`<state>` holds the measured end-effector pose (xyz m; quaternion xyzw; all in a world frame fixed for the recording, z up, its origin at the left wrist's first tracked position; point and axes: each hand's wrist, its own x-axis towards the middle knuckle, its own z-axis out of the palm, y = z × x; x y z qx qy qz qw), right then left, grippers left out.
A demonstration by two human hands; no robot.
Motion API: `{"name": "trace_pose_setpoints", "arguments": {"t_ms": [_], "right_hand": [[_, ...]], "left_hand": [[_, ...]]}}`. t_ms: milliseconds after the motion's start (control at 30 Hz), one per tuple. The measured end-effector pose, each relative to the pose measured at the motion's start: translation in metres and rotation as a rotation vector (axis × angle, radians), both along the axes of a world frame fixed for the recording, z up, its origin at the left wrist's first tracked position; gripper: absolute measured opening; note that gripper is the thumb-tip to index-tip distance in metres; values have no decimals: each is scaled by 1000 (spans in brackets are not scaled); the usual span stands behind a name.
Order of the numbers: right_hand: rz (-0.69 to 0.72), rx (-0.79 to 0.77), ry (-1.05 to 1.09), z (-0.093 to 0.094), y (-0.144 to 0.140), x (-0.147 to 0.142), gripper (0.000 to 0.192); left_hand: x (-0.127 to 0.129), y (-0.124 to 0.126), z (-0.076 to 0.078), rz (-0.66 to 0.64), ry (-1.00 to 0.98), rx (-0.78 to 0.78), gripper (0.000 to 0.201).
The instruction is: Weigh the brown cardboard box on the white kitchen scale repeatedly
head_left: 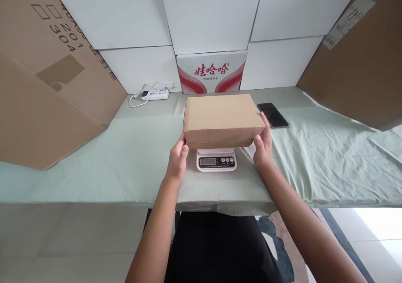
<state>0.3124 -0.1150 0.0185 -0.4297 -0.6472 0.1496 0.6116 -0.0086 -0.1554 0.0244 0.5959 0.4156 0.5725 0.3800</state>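
Observation:
A brown cardboard box is held level between my two hands, over a white digital kitchen scale. My left hand grips the box's left end, thumb at the near corner. At the right end, my right hand is closed on it, with the thumb in front and fingers along the side. The scale's display and buttons show at its front, while its weighing plate is mostly hidden under the box. Whether the box touches the plate, I cannot tell.
A black smartphone lies right of the box. Behind on the left is a white power strip with a cable. A white-and-red carton stands at the back. Large cardboard sheets flank the green-clothed table.

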Motion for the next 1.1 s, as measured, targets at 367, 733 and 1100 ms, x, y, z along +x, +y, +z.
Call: {"name": "trace_pose_setpoints", "arguments": {"t_ms": [367,733,1100], "right_hand": [[3,125,15,35,29,-3,91],[144,-118,72,20,155,-27,113],[143,-265,122,-22,171,-16,109]], "left_hand": [[-12,29,40,-24,-9,158,80],[-1,161,1,134,-34,4,109],[-5,167,-22,144,-41,-94,107]]}}
